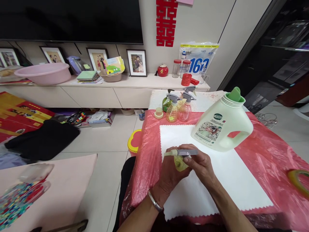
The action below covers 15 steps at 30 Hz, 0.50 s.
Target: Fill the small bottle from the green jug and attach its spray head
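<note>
My left hand wraps around a small clear spray bottle holding yellow-green liquid, above a white cloth on the table. My right hand grips the bottle's grey trigger sprayer head from the right side. A large pale-green detergent jug with a green cap stands just behind my hands on the cloth. Three more small spray bottles stand at the far end of the table beside a small yellow cap.
The table carries a red plastic cover. A roll of tape lies at its right edge. A yellow and red stool stands left of the table. A long shelf with photo frames, a pink basin and jars runs along the wall.
</note>
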Tool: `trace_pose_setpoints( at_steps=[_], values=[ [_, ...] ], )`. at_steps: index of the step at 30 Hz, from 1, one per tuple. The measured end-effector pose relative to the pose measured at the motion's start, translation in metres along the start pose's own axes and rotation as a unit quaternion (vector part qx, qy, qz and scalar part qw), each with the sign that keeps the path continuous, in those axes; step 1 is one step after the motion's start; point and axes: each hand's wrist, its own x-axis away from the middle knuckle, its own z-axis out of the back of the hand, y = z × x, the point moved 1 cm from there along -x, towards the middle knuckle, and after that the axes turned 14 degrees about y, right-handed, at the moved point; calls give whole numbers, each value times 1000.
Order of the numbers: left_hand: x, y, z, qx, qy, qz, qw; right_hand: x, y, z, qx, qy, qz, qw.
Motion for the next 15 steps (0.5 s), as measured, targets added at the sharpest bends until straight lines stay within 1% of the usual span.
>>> trace_pose_setpoints(
  at_steps=[2,3,6,8,10,12,15],
  values=[
    [0,0,0,21,-25,22,999,-2,1,0,5,15,8,1000],
    [0,0,1,19,-24,26,999,-3,1,0,10,20,12,1000],
    [-3,5,5,-12,12,14,1000,-5,4,1,30,28,25,999],
    [-6,9,9,-14,30,4,999,-6,5,2,49,27,38,998],
    [-10,14,11,3,18,-7,1000,-4,6,3,71,24,54,996],
    [-14,16,12,21,-7,-12,1000,-2,7,4,90,25,67,993],
    [-17,17,11,41,-30,-14,999,1,10,3,110,32,75,991]
  ],
)
